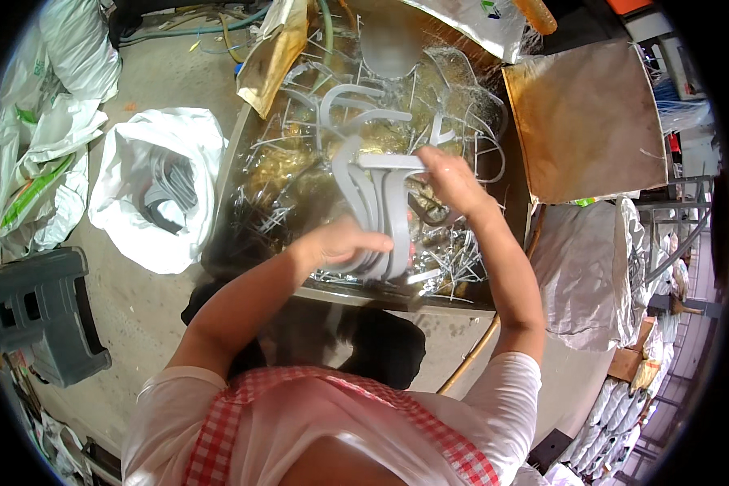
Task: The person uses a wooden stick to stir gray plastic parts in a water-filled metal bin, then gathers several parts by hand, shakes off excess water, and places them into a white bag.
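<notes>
My left hand is closed around a stack of grey curved plastic pieces, held upright over a water-filled tub. The thumb lies across the front of the stack. My right hand pinches the end of a grey plastic piece at the top of the same bundle. Whether that piece is separate from the stack I cannot tell. Beyond my hands, more grey curved pieces lie in the water, among many thin pale plastic sticks. Some of the left fingers are hidden behind the bundle.
To the left of the tub stands an open white sack with grey curved pieces inside. A dark grey plastic stool is at the far left, below white bags. A stained board and a pale sack border the right side.
</notes>
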Demonstrator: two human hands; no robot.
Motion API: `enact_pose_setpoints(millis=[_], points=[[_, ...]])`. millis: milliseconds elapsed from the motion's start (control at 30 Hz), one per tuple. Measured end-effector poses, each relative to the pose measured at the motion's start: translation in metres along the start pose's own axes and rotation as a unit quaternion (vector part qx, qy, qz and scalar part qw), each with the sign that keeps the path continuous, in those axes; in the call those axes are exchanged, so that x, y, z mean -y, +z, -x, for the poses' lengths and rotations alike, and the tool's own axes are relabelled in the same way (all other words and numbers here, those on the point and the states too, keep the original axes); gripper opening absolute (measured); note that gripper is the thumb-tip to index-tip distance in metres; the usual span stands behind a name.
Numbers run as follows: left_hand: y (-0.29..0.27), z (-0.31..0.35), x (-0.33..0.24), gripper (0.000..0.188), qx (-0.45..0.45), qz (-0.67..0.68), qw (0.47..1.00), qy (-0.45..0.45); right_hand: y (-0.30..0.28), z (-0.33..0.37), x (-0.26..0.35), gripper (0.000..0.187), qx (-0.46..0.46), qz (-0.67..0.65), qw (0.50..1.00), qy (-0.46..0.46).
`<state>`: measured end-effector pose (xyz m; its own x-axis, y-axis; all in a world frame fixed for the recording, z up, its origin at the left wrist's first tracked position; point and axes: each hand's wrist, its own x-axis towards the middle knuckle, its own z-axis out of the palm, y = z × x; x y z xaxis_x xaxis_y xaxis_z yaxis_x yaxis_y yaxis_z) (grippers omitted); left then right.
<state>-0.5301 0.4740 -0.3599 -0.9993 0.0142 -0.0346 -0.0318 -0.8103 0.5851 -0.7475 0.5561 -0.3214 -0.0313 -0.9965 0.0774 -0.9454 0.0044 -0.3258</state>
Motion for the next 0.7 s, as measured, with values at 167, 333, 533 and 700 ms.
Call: enact_pose_setpoints(millis=[167,333,533,700], points=[[0.0,0.005,-0.009,0.055,-0.056,0.191,0.98,0.003,0.015,0.007,-0.009,0.04,-0.006,-0.002,0.998,0.07],[-0.012,0.014,-0.017,0.059,-0.079,0.056,0.994,0.048,0.017,0.048,-0.042,0.061,-0.033,-0.188,0.946,0.263],[-0.009,0.035,-0.032,0.063,-0.144,0.014,0.987,0.064,0.055,0.094,-0.065,0.045,-0.102,-0.258,0.911,0.306],[0.002,0.028,-0.042,0.061,-0.139,-0.017,0.984,0.11,0.112,0.21,-0.135,0.051,-0.364,-0.42,0.537,0.635]])
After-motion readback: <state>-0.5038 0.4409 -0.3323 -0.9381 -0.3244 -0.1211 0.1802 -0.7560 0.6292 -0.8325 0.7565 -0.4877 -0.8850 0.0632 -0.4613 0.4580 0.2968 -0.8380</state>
